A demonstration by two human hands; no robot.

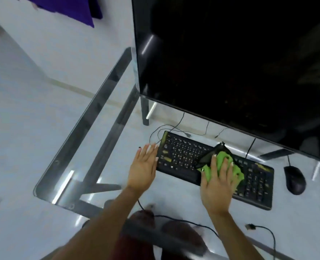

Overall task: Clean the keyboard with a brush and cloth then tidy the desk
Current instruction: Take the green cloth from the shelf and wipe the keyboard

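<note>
A black keyboard lies at an angle on the glass desk, below the monitor. My right hand presses a green cloth flat onto the middle of the keyboard, with a black part of the cloth sticking out beyond the fingers. My left hand rests flat with fingers spread, touching the keyboard's left end. No brush is in view.
A large dark monitor stands just behind the keyboard. A black mouse lies to the right. Thin cables run behind the keyboard, and a loose cable with a plug lies near the front edge.
</note>
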